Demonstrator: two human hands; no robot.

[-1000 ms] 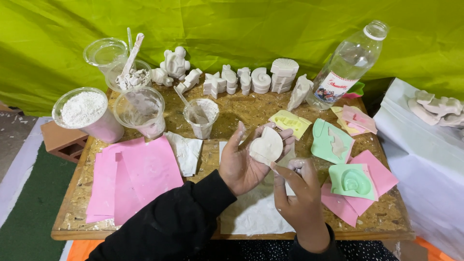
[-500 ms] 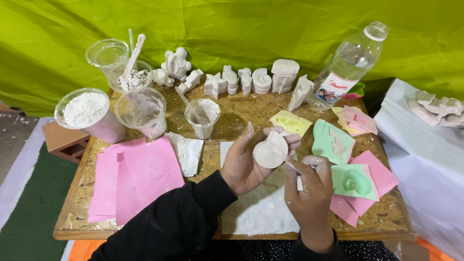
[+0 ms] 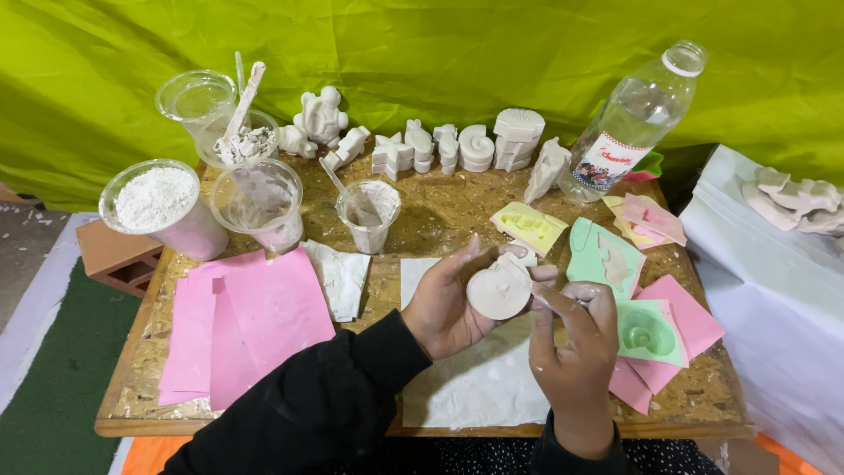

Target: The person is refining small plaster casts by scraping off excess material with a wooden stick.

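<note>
My left hand (image 3: pixel 453 303) cups a round white plaster cast (image 3: pixel 498 288) with a raised shape on its face, held above the wooden table (image 3: pixel 444 207). My right hand (image 3: pixel 571 339) is closed around a thin tool whose tip touches the right edge of the cast. Both hands are dusted with white powder. Under them lies a white sheet (image 3: pixel 479 387) smeared with plaster.
Pink sheets (image 3: pixel 242 321) lie at the left. Cups of white powder (image 3: pixel 158 202) and plaster (image 3: pixel 367 215) stand behind them. A row of white plaster figures (image 3: pixel 457 145) and a clear bottle (image 3: pixel 633 119) line the back. Green (image 3: pixel 646 330), yellow and pink moulds sit at the right.
The left hand has turned the cast and lifted it slightly. The right hand has risen from lower down and brought its tool against the cast's right edge.
</note>
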